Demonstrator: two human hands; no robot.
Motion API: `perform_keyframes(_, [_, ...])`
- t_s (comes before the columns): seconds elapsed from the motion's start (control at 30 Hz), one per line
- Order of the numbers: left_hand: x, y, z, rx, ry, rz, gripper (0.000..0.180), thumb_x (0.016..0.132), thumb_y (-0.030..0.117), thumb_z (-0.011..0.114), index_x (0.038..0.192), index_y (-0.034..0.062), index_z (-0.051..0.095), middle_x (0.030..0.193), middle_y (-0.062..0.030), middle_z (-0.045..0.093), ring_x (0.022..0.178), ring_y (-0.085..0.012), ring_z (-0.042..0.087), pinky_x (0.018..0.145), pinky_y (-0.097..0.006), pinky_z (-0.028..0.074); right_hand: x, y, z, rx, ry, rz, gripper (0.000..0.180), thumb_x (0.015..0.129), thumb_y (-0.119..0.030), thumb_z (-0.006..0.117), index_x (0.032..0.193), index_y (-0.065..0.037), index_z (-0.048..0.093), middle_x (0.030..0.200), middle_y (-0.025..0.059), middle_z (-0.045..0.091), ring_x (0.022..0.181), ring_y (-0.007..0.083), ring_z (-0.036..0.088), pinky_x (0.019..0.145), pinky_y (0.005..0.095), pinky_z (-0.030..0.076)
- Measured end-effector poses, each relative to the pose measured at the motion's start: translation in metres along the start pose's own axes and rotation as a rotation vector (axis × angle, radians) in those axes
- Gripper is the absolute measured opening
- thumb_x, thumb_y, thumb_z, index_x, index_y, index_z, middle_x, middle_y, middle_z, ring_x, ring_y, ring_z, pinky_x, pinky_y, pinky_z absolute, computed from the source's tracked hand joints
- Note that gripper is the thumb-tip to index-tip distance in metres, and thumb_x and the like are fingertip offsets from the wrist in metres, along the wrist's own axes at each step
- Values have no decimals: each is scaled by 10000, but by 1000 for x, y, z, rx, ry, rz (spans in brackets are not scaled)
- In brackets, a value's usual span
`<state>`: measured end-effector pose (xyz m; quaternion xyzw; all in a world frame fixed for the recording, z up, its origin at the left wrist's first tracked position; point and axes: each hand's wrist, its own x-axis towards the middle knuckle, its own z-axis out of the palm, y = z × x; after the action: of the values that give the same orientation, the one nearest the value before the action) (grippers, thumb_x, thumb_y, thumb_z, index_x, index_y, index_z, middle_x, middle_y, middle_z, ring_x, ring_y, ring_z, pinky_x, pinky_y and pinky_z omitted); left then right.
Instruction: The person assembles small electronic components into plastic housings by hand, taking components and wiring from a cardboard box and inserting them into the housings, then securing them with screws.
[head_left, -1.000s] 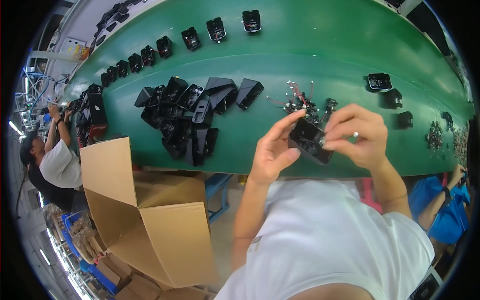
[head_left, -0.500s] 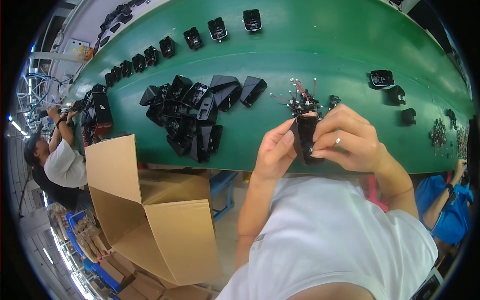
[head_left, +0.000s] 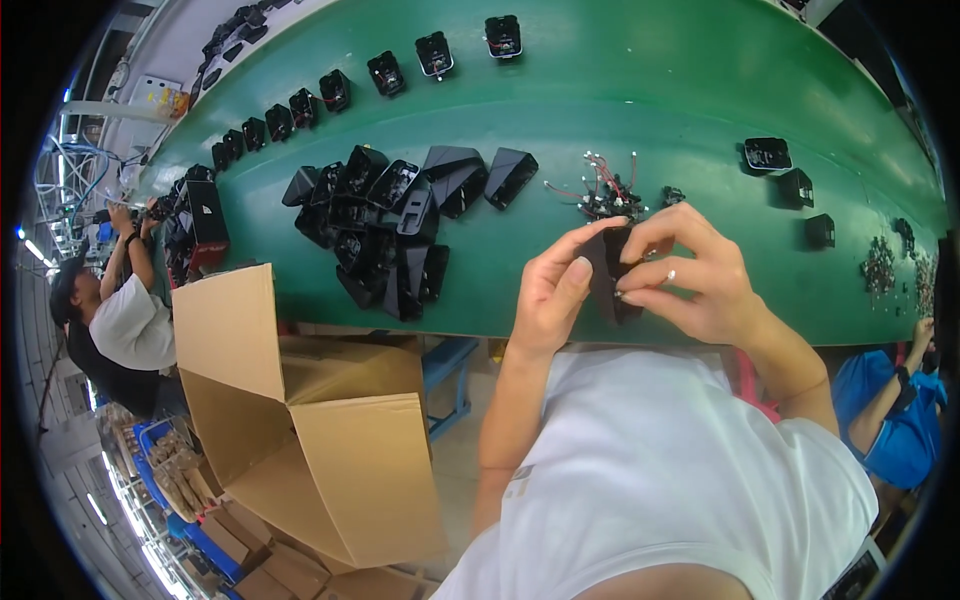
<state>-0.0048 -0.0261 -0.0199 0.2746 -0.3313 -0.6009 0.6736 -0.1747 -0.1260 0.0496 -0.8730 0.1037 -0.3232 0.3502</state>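
Observation:
My left hand [head_left: 552, 292] is closed round a black plastic housing [head_left: 604, 275], held upright near the table's front edge. The fingers of my right hand [head_left: 700, 275] are bent into the housing's open side, thumb and fingertips pinched at its inner edge. A tiny pale part seems to show at those fingertips, too small to name. Just beyond the housing lies a bunch of small black parts with red wires and white connectors [head_left: 608, 195]. A small black part [head_left: 673, 196] lies beside that bunch.
A heap of empty black housings [head_left: 375, 225] lies left of my hands. A row of housings with wired parts [head_left: 385, 73] runs along the far side. Several more [head_left: 767, 154] stand at right near small loose parts [head_left: 878, 268]. An open carton [head_left: 365, 480] stands front left. Co-workers sit at both sides.
The housing has turned a little in my left hand, its open side now facing more to the right. My right fingers have shifted slightly inside it.

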Motion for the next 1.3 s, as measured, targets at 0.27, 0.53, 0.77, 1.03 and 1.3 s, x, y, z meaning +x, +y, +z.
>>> perform_keyframes(0.27, [-1,-8,3,-46,76,58,530,1033,291,546,1405,-78,466,1265,-136,620,1138,-171,614,984,-308,480,-12,0,11,233,74,321,189,747,24,745,927,-31,736,1174,130,569,876,177,611,727,288,525])
perform_keyframes(0.53, [1,-3,10,170,104,-10,405,1020,144,557,1365,-66,524,1223,-106,646,1089,-147,613,956,-300,483,7,-14,-10,-53,-62,291,191,698,16,749,871,-59,717,1272,155,582,1223,329,513,909,442,467])
perform_keyframes(0.77, [0,-15,2,-248,150,-29,474,1037,231,549,1397,-69,482,1244,-115,635,1101,-167,629,965,-310,500,0,-3,5,130,18,297,210,729,-15,784,925,-23,709,1324,144,567,1140,309,563,878,413,513])
perform_keyframes(1.03, [17,16,12,44,322,-4,315,1011,220,607,1234,11,533,998,-122,702,840,-137,691,725,-280,572,11,24,-4,683,-149,608,419,714,-166,845,1053,21,684,1353,176,568,1201,272,596,1010,389,464])
perform_keyframes(1.3, [47,30,-33,1590,649,510,396,856,97,704,1225,17,588,1045,-110,640,1076,-292,582,934,-399,453,54,111,-10,961,-13,656,529,875,-277,729,1260,58,590,1341,180,590,1158,265,615,1008,373,485])
